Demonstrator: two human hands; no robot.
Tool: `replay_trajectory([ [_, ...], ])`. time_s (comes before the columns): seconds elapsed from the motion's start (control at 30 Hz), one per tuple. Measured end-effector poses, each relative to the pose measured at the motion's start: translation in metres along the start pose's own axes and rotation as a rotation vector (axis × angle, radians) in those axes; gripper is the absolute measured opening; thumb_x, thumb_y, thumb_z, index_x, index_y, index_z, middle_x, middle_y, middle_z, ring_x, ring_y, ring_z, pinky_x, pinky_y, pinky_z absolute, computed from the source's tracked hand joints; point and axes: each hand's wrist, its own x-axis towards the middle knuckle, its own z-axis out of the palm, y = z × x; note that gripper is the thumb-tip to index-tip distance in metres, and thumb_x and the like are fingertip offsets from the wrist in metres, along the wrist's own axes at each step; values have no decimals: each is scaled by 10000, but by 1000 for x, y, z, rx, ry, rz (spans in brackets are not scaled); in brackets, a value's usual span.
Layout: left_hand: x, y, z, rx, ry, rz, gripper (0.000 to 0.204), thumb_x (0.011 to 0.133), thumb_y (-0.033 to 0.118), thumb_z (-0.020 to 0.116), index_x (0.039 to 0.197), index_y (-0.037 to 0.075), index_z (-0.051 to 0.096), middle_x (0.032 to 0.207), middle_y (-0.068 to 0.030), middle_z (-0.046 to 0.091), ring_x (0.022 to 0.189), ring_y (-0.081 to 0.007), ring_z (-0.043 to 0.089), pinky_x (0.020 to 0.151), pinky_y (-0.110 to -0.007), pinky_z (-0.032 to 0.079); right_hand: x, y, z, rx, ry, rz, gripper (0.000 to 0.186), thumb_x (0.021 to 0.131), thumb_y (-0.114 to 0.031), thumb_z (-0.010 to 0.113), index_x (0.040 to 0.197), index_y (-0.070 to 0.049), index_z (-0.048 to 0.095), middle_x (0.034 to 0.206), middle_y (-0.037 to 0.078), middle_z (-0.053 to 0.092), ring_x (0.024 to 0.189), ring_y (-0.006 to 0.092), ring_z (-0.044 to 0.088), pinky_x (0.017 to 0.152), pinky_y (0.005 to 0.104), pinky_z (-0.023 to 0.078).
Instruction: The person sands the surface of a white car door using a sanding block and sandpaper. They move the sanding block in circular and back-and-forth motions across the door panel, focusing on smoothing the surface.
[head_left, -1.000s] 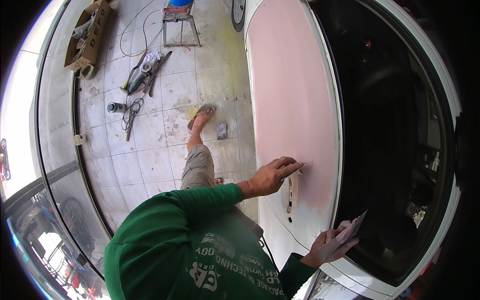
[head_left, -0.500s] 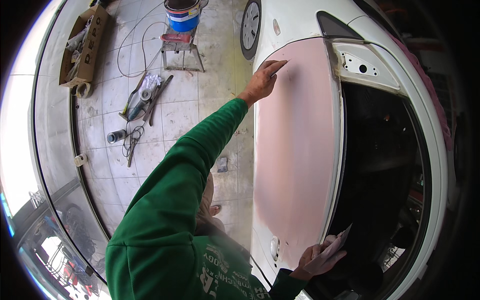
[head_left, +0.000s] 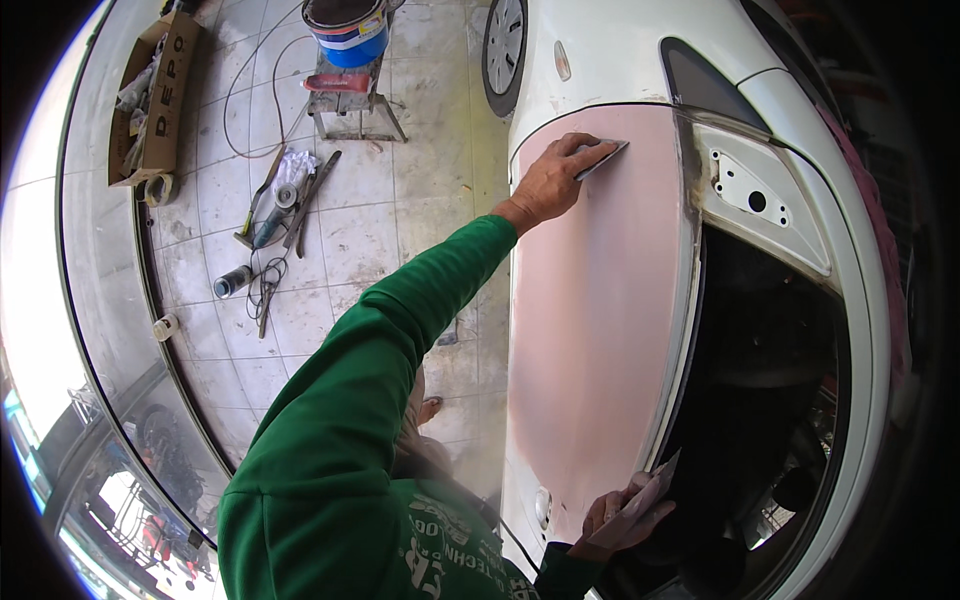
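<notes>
My left hand [head_left: 548,185] is closed on a thin, grey putty spreader [head_left: 603,158], its blade lying against the far end of the pink, filler-coated door panel [head_left: 600,300]. The panel belongs to a white car and shows a soft sheen along its middle. Nearer to me, my right hand [head_left: 612,522] grips a flat, pinkish plate [head_left: 645,505], which looks smeared with filler. That hand is beside the window opening, above the door's near end. A door handle [head_left: 543,508] shows just left of it.
A blue bucket [head_left: 350,45] and a red tube [head_left: 337,83] are on a small stool [head_left: 385,115]. On the tiled floor lie an angle grinder [head_left: 275,215], bars, a cable and a can [head_left: 232,281]. A cardboard box [head_left: 165,100] stands by the glass front. The window opening [head_left: 760,350] is dark.
My left hand has moved a little rightward over the panel, and the spreader's face shows more. My right hand still holds the plate. The whole view has shifted slightly.
</notes>
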Motion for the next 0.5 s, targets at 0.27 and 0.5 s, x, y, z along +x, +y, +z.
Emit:
replay_trajectory([
  [0.27,30,-12,-7,2,95,-5,583,877,-112,528,1376,176,622,1299,-131,609,1158,-340,631,998,-397,546,11,-1,-8,6,-8,-34,711,1057,-595,344,1562,-96,321,1196,73,594,548,294,619,492,430,558],
  [0.5,46,-27,-12,29,65,19,616,873,-76,538,1412,219,586,1309,-127,603,1162,-342,629,1000,-405,538,19,2,7,-27,-174,36,684,1064,-567,363,1584,-128,296,1252,79,594,684,271,684,521,371,571],
])
